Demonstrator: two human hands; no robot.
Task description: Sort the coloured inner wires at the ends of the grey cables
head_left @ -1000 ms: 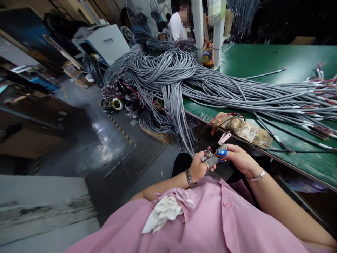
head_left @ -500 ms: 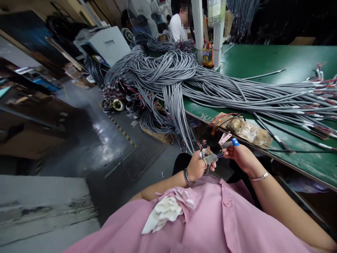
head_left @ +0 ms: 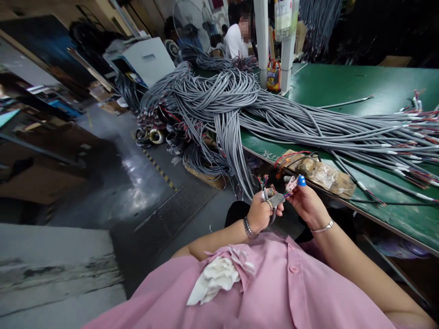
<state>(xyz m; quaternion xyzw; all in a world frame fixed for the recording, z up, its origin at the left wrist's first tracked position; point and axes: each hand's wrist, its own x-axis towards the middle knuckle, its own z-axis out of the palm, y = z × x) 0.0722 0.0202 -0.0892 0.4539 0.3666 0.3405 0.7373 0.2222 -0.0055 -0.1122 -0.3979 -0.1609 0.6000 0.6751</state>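
My left hand (head_left: 259, 212) is closed around grey cables (head_left: 275, 200) whose stripped ends show thin coloured wires (head_left: 263, 182). A grey wrap covers part of its fingers or the cables; I cannot tell which. Close beside it, my right hand (head_left: 310, 208) pinches a pink clip (head_left: 291, 184) between thumb and fingers. A blue finger cap (head_left: 301, 180) sits on the right thumb. The clip is at the coloured wires between the two hands; whether it grips them is too small to tell. Both hands are in front of the pink shirt, near the table's edge.
Long grey cable bundles (head_left: 233, 91) lie over the green table (head_left: 343, 82) and hang off its left end. A taped cardboard-like block (head_left: 318, 171) with wires lies at the near edge. A person (head_left: 236, 41) sits beyond. White posts (head_left: 261, 45) rise from the table.
My right hand has moved left, closer to my left hand, bringing the pink clip to the coloured wires. The left hand keeps its hold on the cables. The view has shifted slightly.
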